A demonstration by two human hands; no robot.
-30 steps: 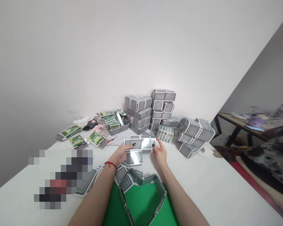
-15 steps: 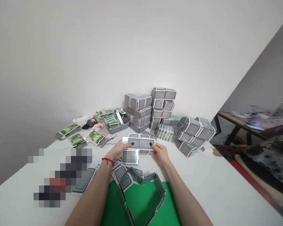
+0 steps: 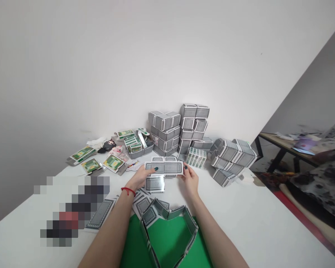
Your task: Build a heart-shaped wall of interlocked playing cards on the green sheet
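Note:
Both my hands hold a flat, unfolded grey-patterned card box blank [image 3: 164, 168] above the white table [image 3: 257, 223]. My left hand [image 3: 140, 178] pinches its left end, thumb on top, with a red string on the wrist. Fingers of my right hand [image 3: 190, 179] grip its right end. A flap of the blank [image 3: 154, 184] hangs down toward the table. Just in front of my arms stands an open grey-patterned tray with a green inside [image 3: 169, 232].
Stacks of folded grey boxes [image 3: 181, 130] stand against the wall, and another pile [image 3: 231, 158] lies to the right. Green-printed packs [image 3: 111, 162] and a small tray of them [image 3: 135, 145] lie left. Flat blanks [image 3: 100, 214] lie near my left arm. A side table [image 3: 290, 149] is at right.
The blank has been turned flatter and lifted slightly farther from me, its patterned long panel now facing up; both hands shifted with it.

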